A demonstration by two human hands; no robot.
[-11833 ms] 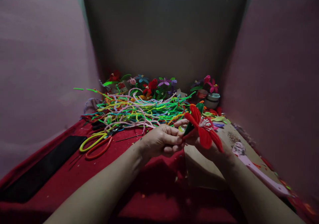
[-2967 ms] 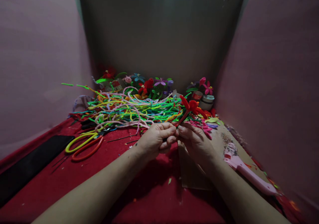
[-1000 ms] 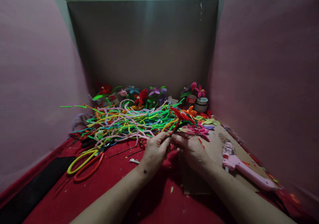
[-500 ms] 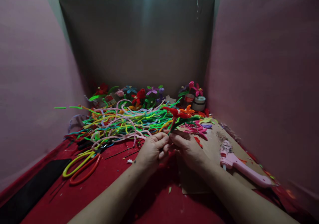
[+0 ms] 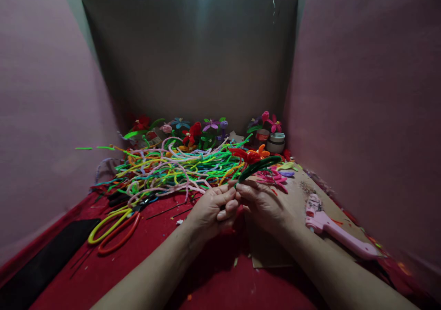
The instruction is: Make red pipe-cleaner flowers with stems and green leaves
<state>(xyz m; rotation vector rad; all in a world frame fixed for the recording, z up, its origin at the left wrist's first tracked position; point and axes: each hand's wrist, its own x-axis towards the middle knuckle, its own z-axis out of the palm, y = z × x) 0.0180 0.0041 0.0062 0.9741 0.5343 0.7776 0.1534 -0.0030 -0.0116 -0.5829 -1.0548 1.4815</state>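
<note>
Your left hand [image 5: 213, 211]: curled narrow, fingertips pinching at the base of a red flower [image 5: 243, 155], whose stem is mostly hidden.
Your right hand [image 5: 263, 206]: fingers bent, tips pinching the lower end of a dark green fuzzy loop [image 5: 260, 166]; its fingertips meet your left ones.
Red flower: above your joined fingertips, partly behind the green loop, which slants up to the right.
Far from you: a heap of bright fuzzy stems [image 5: 179, 168], with finished flowers [image 5: 211, 125] behind it and a lidded jar [image 5: 276, 143] at right.
On your left: scissors [image 5: 137, 217] with one yellow and one red handle, and a flat black object [image 5: 51, 257] on red cloth [image 5: 151, 255].
On your right: a pink glue gun [image 5: 339, 234] lying on brown board [image 5: 299, 199], with pink petals [image 5: 274, 178] farther off.
</note>
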